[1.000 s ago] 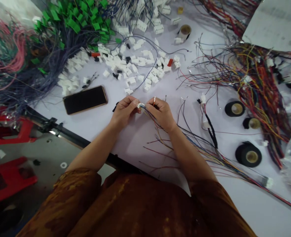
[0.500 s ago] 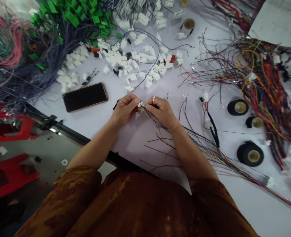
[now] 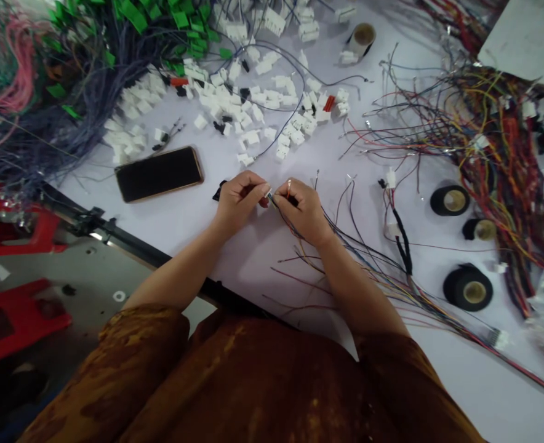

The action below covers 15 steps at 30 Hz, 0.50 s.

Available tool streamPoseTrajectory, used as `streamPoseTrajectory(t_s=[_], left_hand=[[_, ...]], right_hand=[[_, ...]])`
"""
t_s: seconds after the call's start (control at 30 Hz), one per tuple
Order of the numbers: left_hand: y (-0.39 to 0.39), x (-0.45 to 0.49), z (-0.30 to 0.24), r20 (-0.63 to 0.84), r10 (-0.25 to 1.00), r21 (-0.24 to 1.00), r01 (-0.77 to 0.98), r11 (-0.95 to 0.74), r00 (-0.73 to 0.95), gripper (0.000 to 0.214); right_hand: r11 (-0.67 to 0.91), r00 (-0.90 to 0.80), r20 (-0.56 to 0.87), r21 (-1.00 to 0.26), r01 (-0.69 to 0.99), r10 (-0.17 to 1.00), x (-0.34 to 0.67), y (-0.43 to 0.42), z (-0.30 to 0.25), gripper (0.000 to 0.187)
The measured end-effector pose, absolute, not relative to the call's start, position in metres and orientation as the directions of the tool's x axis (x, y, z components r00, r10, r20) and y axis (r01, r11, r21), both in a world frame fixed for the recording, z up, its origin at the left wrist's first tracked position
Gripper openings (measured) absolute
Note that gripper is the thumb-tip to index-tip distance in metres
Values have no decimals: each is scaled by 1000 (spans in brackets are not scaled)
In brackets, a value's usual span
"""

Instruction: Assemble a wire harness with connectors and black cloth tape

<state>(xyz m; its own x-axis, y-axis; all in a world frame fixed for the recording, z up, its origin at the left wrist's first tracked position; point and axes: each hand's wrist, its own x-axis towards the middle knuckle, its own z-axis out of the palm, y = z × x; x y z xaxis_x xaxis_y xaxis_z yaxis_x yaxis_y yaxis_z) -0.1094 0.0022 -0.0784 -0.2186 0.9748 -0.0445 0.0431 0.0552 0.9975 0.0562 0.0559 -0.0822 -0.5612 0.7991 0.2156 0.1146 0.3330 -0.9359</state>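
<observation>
- Two bare hands meet over the table (image 3: 466, 394), a little in from its near edge, with only a narrow gap between their fingertips.
- The left hand (image 3: 237, 200) pinches a small white plug (image 3: 269, 193) between thumb and fingers; most of the plug is hidden by them.
- The right hand (image 3: 302, 212), just beside it, has thumb and forefinger closed on thin wires (image 3: 346, 241) next to the plug; whether every wire is gripped, I cannot tell.
- One wire tip (image 3: 289, 183) stands up above the right forefinger.
- From the right hand the wires run under the right forearm and along the table toward the right, gathering into a bundle.
- A dark piece (image 3: 219, 191) lies beside the left hand, partly covered.
- The phone (image 3: 160, 174) lies left of the hands, close to the near edge, which carries a black rail (image 3: 154, 253).
- Farther in from that edge spread loose white plugs (image 3: 230, 104), with green plugs (image 3: 184, 21) and purple wires (image 3: 82, 117) to their left.
- Toward the table's right side, three black tape rolls (image 3: 468, 287) lie beside a heap of coloured wires (image 3: 493, 141).
- A taped cable (image 3: 404, 240) lies between those rolls and the right hand.
</observation>
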Motion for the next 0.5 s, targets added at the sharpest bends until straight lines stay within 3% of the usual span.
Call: streamPoseTrajectory(t_s=[0.13, 0.3, 0.4, 0.5], left_hand=[[3, -110, -78, -106, 983, 994, 8, 108, -151, 12], [3, -108, -81, -131, 967, 990, -76, 117, -220, 14], [2, -108, -81, -164, 955, 980, -152, 128, -248, 17], [1, -106, -81, -148, 963, 985, -119, 123, -224, 16]], right_hand=[[280, -647, 149, -954, 104, 747, 58, 59, -81, 21], [234, -536, 125, -962, 140, 835, 56, 57, -80, 20], [244, -529, 131, -958, 149, 839, 56, 55, -79, 19], [289, -537, 166, -945, 154, 827, 57, 55, -80, 20]])
